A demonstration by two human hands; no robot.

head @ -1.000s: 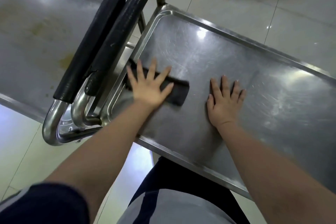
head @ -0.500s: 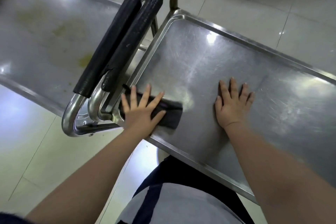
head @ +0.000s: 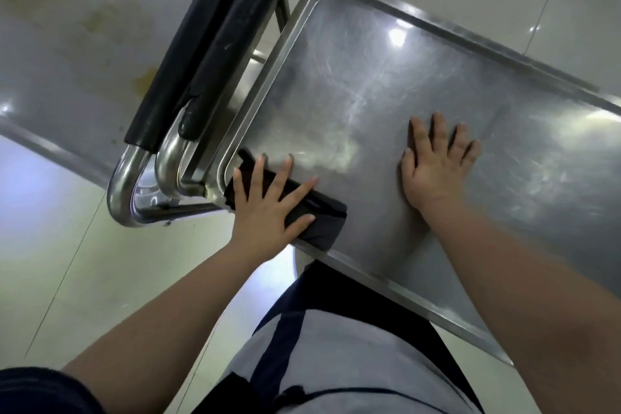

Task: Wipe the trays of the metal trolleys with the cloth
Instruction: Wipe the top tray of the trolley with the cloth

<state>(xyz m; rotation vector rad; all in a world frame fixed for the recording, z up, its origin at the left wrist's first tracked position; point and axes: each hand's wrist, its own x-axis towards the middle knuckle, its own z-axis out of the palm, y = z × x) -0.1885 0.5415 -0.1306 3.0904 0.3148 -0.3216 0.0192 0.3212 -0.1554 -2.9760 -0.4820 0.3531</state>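
Head view: a person's left hand (head: pixel 265 208), fingers straight and spread, presses a dark cloth (head: pixel 327 222) flat into the near-left corner of a steel trolley tray (head: pixel 336 77). It grips nothing; the cloth lies under the palm and part of it overlaps the tray's near rim. The right hand (head: pixel 433 165) rests open and flat on bare metal to the right, apart from the cloth and holding nothing. Two black-padded handles (head: pixel 188 54) run side by side just left of the tray. Beyond them at far left lies a second trolley's tray (head: pixel 67 44), marked with yellowish stains. Pale floor tiles (head: pixel 50 262) show below.
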